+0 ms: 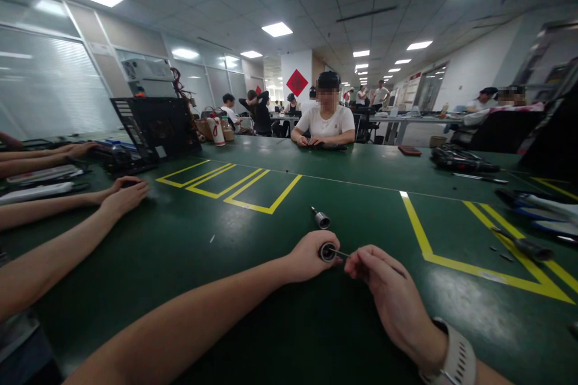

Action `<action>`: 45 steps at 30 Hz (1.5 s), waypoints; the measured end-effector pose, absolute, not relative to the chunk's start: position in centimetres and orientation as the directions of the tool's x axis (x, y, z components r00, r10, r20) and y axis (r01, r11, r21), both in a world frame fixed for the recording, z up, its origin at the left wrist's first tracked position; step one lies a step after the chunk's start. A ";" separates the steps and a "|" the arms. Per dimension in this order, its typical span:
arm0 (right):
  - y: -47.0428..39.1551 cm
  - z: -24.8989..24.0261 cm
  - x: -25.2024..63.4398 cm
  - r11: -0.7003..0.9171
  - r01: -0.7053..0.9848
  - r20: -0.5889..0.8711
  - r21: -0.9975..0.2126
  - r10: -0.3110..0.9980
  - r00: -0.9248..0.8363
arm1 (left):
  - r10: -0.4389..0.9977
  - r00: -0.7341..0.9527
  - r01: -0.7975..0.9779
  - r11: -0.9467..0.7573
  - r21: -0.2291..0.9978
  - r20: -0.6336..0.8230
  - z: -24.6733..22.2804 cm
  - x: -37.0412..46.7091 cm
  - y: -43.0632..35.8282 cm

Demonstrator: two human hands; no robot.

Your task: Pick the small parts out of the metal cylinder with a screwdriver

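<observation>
My left hand [311,255] is wrapped round a dark metal cylinder [327,252], its hollow round end facing me. In my right hand [383,277] a thin metal rod [341,252] is pinched between thumb and fingers, its tip at the opening of the cylinder. How deep the tip sits is too small to tell. Just beyond my left hand, a metal part with a narrow shaft [321,219] lies on the green table [253,240]. A pale watch band circles my right wrist.
Another person's hands [129,192] rest at the left. Yellow tape outlines [422,234] mark the table. A dark cylindrical tool [533,248] and small pieces lie at right. Across the table sits a person in white [329,126]. A black computer case [158,126] stands back left.
</observation>
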State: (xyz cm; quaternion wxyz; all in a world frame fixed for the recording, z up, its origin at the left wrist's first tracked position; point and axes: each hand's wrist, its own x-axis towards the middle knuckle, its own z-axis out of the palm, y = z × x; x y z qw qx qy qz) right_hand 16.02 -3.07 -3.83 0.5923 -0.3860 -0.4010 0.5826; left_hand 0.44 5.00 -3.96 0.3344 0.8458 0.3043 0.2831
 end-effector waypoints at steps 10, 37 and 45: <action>-3.3 -3.9 16.1 0.019 -0.415 0.007 -0.910 0.999 0.031 | 0.637 0.725 0.336 -0.659 0.673 0.262 -3.7 0.4 4.9; -3.2 -3.8 16.4 0.047 -0.452 -0.017 -0.891 0.990 0.137 | 0.577 0.783 0.372 -0.733 0.569 0.232 -3.5 0.4 4.9; -3.4 -3.8 16.3 0.006 -0.306 -0.018 -0.952 0.997 0.077 | 0.594 0.768 0.394 -0.732 0.556 0.239 -3.4 0.3 4.7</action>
